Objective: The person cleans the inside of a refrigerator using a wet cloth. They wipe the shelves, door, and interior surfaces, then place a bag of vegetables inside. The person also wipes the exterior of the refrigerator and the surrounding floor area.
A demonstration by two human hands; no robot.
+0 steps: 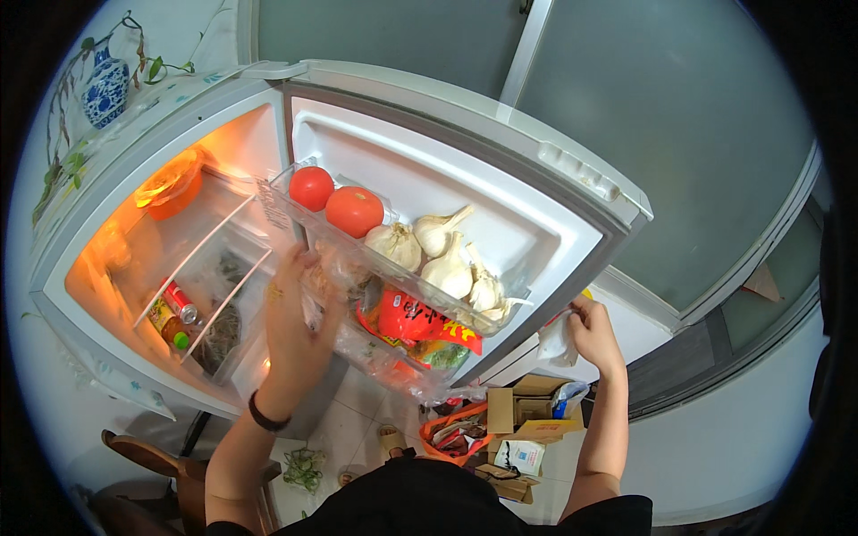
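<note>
The refrigerator door (442, 127) stands wide open in front of me. My left hand (299, 328), with a dark band at the wrist, reaches between the compartment and the door. Its blurred fingers are at a clear plastic bag (342, 268) by the door shelves; whether they grip it is unclear. Out past the door's right edge, my right hand (596, 335) pinches a white cloth or packet (558, 340). The upper door shelf (402, 268) carries two tomatoes (354, 211) and several garlic bulbs (448, 273). Below it is a red printed package (419, 318) among plastic bags.
Inside the lit compartment are an orange bowl (171, 191), a red can (179, 300), a green-capped bottle (167, 325) and bagged food. Cardboard boxes (533, 409) and an orange bag (456, 432) occupy the floor. A wooden chair (191, 476) stands lower left; a blue-and-white vase (106, 87) tops the refrigerator.
</note>
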